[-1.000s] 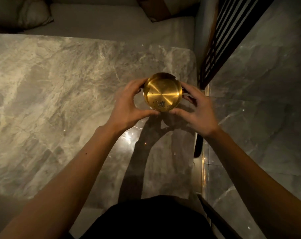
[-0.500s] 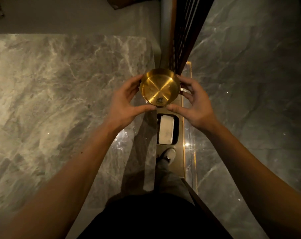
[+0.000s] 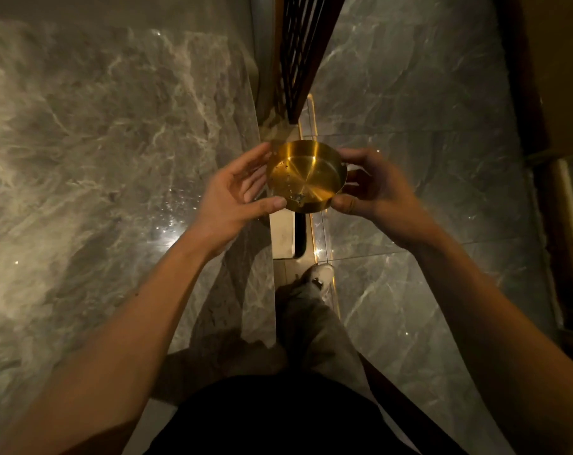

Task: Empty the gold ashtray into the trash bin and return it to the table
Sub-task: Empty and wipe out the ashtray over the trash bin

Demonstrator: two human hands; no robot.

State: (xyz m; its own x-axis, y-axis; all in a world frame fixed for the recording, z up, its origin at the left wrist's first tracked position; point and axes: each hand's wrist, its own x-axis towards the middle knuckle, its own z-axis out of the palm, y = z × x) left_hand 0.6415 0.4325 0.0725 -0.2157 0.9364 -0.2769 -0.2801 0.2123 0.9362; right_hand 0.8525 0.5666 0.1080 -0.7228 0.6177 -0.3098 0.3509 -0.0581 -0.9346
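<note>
The round gold ashtray (image 3: 306, 177) is held in the air just past the right edge of the grey marble table (image 3: 114, 159). Bits of ash lie on its floor near the front and left. My left hand (image 3: 237, 195) grips its left rim with thumb and fingers. My right hand (image 3: 373, 190) grips its right rim. Directly below the ashtray, on the floor, stands a narrow pale trash bin (image 3: 283, 238) with a dark opening on its right side; its upper part is hidden by the ashtray.
A dark slatted screen (image 3: 301, 50) rises beyond the table's corner. A lit strip (image 3: 314, 238) runs along the marble floor (image 3: 426, 159) beside the bin. My leg and pale shoe (image 3: 318, 277) stand just in front of the bin. Wooden furniture (image 3: 561, 192) lines the right side.
The ashtray, held by both hands, has moved from above the table to beyond its right edge, over the bin. My view has swung right, and the ashtray now tilts slightly left.
</note>
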